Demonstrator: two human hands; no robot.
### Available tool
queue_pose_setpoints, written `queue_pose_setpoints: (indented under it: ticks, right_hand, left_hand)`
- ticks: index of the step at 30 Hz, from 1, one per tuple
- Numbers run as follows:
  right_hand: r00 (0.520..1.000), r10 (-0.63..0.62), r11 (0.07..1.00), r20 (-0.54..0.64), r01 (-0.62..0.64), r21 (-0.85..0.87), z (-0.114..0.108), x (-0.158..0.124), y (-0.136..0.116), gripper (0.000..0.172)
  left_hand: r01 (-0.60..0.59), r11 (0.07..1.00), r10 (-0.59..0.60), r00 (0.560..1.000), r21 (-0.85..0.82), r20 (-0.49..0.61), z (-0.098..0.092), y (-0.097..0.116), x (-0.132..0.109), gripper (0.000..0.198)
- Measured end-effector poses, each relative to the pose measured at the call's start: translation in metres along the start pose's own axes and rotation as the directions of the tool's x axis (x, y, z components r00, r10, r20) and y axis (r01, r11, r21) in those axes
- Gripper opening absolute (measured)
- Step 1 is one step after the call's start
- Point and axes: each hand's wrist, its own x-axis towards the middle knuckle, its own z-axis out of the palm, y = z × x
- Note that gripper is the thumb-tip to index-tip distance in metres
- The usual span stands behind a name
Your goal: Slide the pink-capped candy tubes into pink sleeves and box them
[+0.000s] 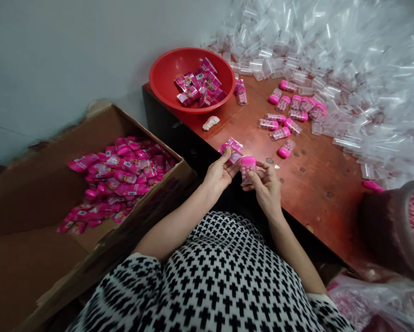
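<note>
Just off the table's near edge, my left hand (221, 174) pinches a pink printed sleeve (231, 146) between thumb and fingers. Beside it, my right hand (267, 184) grips a small clear bottle (248, 169) of pink candy balls, its pink cap uppermost. The bottle's cap end is close to the sleeve; whether they touch I cannot tell. On the table to the right lie several filled bottles (286, 148) with pink caps. One bottle in a printed sleeve (241, 92) rests against the red bowl.
A red bowl (158, 92) holds printed sleeves at the table's (307, 184) far left corner. Clear empty containers (331, 55) are heaped behind. A cardboard box (16, 203) of sleeved bottles stands left. A dark bucket (383, 226) of pink balls is at the right.
</note>
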Motion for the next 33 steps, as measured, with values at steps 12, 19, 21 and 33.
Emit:
queue_pose_setpoints:
  ticks: [12,19,21,33]
  right_hand:
    - [0.998,0.051,0.992,0.023,-0.054,0.112,0.001,0.003,0.01,0.043]
    - [0.999,-0.01,0.997,-0.052,0.014,0.076,0.003,0.006,0.014,0.041]
    - [1.0,-0.001,0.995,-0.025,0.004,0.096,0.004,0.006,0.015,0.042]
    - [0.988,-0.111,0.992,-0.106,0.116,0.046,0.007,0.007,0.021,0.038]
  left_hand:
    - [-0.037,0.998,0.034,0.998,0.041,0.061,0.004,-0.008,-0.003,0.015]
    - [-0.103,0.985,0.08,0.983,0.135,0.166,0.001,-0.007,-0.001,0.021]
    - [-0.145,0.97,0.105,0.974,0.197,0.199,0.001,-0.008,-0.002,0.027]
    - [-0.237,0.891,0.086,0.925,0.386,0.37,0.001,-0.005,-0.003,0.04]
